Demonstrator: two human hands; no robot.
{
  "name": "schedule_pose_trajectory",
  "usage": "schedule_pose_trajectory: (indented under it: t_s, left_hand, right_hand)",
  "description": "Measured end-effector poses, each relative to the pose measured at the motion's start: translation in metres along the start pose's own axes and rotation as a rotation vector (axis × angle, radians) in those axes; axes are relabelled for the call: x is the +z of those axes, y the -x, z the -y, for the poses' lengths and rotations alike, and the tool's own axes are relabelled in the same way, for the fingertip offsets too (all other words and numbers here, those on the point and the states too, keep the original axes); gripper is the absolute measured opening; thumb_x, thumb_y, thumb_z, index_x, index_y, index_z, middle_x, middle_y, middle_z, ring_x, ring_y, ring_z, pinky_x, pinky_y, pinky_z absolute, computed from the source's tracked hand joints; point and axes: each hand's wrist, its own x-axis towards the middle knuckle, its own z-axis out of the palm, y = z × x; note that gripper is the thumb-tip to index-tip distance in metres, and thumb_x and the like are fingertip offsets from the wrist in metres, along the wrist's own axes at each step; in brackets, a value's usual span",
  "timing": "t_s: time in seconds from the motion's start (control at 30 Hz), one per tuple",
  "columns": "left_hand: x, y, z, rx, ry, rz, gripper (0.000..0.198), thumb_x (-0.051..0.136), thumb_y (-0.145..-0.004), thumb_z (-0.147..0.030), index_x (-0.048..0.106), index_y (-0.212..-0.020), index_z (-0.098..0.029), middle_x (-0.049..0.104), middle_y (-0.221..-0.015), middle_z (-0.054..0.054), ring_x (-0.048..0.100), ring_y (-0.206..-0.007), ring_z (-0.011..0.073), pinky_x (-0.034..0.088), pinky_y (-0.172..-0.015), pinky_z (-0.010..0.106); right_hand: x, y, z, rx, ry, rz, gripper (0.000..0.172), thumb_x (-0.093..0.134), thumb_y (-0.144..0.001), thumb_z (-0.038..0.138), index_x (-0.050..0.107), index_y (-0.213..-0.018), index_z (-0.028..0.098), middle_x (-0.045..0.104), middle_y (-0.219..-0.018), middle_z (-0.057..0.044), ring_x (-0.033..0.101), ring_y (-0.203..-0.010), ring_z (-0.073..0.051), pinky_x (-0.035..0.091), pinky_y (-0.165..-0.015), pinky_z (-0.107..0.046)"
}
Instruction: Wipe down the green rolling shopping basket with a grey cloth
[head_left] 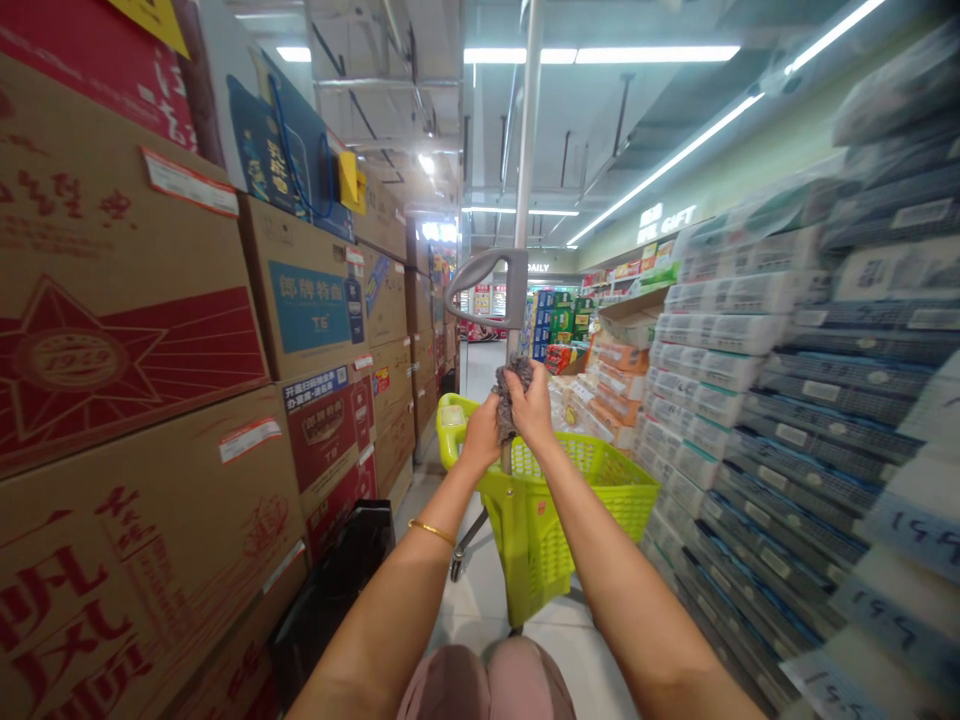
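Straight ahead stands a mop with a pale upright pole [529, 130] and a grey plastic loop handle [510, 290] fixed on it. Below that handle, a bunch of grey shaggy mop fabric [504, 400] surrounds the pole. My left hand [484, 432] is closed on this fabric from the left. From the right, my right hand [531, 405] grips the same fabric slightly higher, thumb on top. Just beyond and beneath both hands is a lime-green shopping basket cart [600, 485]; whether the mop's lower end touches it, I cannot tell.
Stacked cardboard cartons [112, 270] form a wall on the left, with a black bag [337, 590] at their foot. Packaged goods [712, 370] and folded dark textiles [810, 430] are piled high on the right. A cart wheel [456, 565] rests on the tiled floor [480, 610].
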Motion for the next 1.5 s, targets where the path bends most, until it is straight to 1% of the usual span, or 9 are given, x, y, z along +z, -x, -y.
schedule_pose_trajectory:
  t_s: [0.13, 0.3, 0.5, 0.6, 0.8, 0.9, 1.17, 1.33, 1.5]
  left_hand:
    - [0.001, 0.012, 0.003, -0.083, -0.133, 0.069, 0.014, 0.038, -0.086, -0.018, 0.051, -0.080, -0.019, 0.063, -0.077, 0.003, 0.056, -0.071, 0.0153, 0.040, -0.065, 0.025]
    - [-0.003, 0.030, 0.009, -0.034, -0.389, 0.225, 0.019, 0.034, -0.088, -0.013, 0.051, -0.081, -0.018, 0.064, -0.081, 0.006, 0.058, -0.077, 0.0173, 0.040, -0.069, 0.027]
    - [-0.002, 0.029, 0.006, -0.083, -0.450, 0.104, 0.026, 0.026, -0.095, -0.024, 0.048, -0.083, -0.018, 0.060, -0.079, 0.006, 0.057, -0.077, 0.0179, 0.041, -0.070, 0.029]
    - [0.000, 0.021, 0.005, -0.057, -0.383, 0.104, 0.026, 0.027, -0.094, -0.023, 0.050, -0.082, -0.018, 0.061, -0.081, 0.006, 0.057, -0.077, 0.0174, 0.041, -0.071, 0.029]
    - [0.003, 0.017, 0.009, -0.037, -0.247, 0.127, 0.021, 0.035, -0.090, -0.017, 0.056, -0.092, -0.018, 0.065, -0.092, 0.006, 0.060, -0.090, 0.0181, 0.045, -0.079, 0.028]
    - [0.006, 0.019, 0.009, -0.058, -0.252, 0.107, 0.024, 0.034, -0.090, -0.016, 0.058, -0.094, -0.016, 0.066, -0.097, 0.009, 0.060, -0.094, 0.0212, 0.045, -0.082, 0.031]
    - [0.002, 0.026, 0.006, 0.048, -0.322, 0.154, 0.023, 0.040, -0.081, -0.009, 0.055, -0.095, -0.019, 0.065, -0.100, 0.008, 0.057, -0.097, 0.0218, 0.044, -0.087, 0.035]
    - [-0.002, 0.037, 0.000, -0.004, -0.526, 0.242, 0.020, 0.034, -0.088, -0.014, 0.054, -0.091, -0.017, 0.063, -0.095, 0.010, 0.056, -0.091, 0.0211, 0.044, -0.083, 0.035]
    - [0.001, 0.050, 0.000, -0.010, -0.681, 0.241, 0.023, 0.032, -0.091, -0.015, 0.055, -0.091, -0.016, 0.061, -0.090, 0.011, 0.057, -0.087, 0.0220, 0.042, -0.076, 0.033]
  right_hand:
    - [-0.007, 0.021, -0.009, 0.052, 0.032, 0.027, 0.040, 0.051, -0.079, 0.046, 0.048, -0.108, 0.018, 0.058, -0.105, -0.009, 0.052, -0.100, -0.021, 0.041, -0.093, -0.040]
    - [-0.018, 0.054, -0.024, 0.116, 0.016, 0.092, 0.038, 0.053, -0.079, 0.043, 0.049, -0.109, 0.019, 0.058, -0.105, -0.008, 0.052, -0.100, -0.020, 0.039, -0.095, -0.040]
    - [-0.025, 0.084, -0.035, 0.190, 0.001, 0.133, 0.035, 0.053, -0.080, 0.043, 0.051, -0.106, 0.019, 0.060, -0.102, -0.007, 0.054, -0.097, -0.019, 0.041, -0.092, -0.039]
    - [-0.020, 0.063, -0.022, 0.183, 0.015, 0.069, 0.038, 0.049, -0.082, 0.047, 0.050, -0.106, 0.018, 0.061, -0.102, -0.008, 0.055, -0.097, -0.020, 0.042, -0.091, -0.038]
    - [-0.005, -0.029, 0.022, -0.014, 0.015, -0.049, 0.043, 0.050, -0.081, 0.050, 0.048, -0.110, 0.019, 0.059, -0.106, -0.008, 0.054, -0.100, -0.019, 0.041, -0.094, -0.039]
    - [0.000, -0.045, 0.027, -0.055, -0.006, -0.083, 0.044, 0.051, -0.081, 0.052, 0.047, -0.111, 0.020, 0.058, -0.106, -0.007, 0.054, -0.101, -0.019, 0.041, -0.094, -0.039]
    - [-0.005, 0.015, -0.001, 0.066, 0.009, -0.028, 0.047, 0.050, -0.080, 0.054, 0.046, -0.110, 0.018, 0.058, -0.107, -0.010, 0.055, -0.101, -0.020, 0.042, -0.093, -0.039]
    - [-0.011, 0.045, -0.017, 0.131, 0.059, 0.005, 0.045, 0.050, -0.080, 0.053, 0.047, -0.108, 0.018, 0.059, -0.104, -0.010, 0.054, -0.100, -0.021, 0.042, -0.092, -0.039]
    - [-0.016, 0.076, -0.033, 0.160, 0.062, 0.036, 0.041, 0.050, -0.081, 0.049, 0.049, -0.106, 0.018, 0.058, -0.101, -0.009, 0.053, -0.097, -0.020, 0.042, -0.090, -0.039]
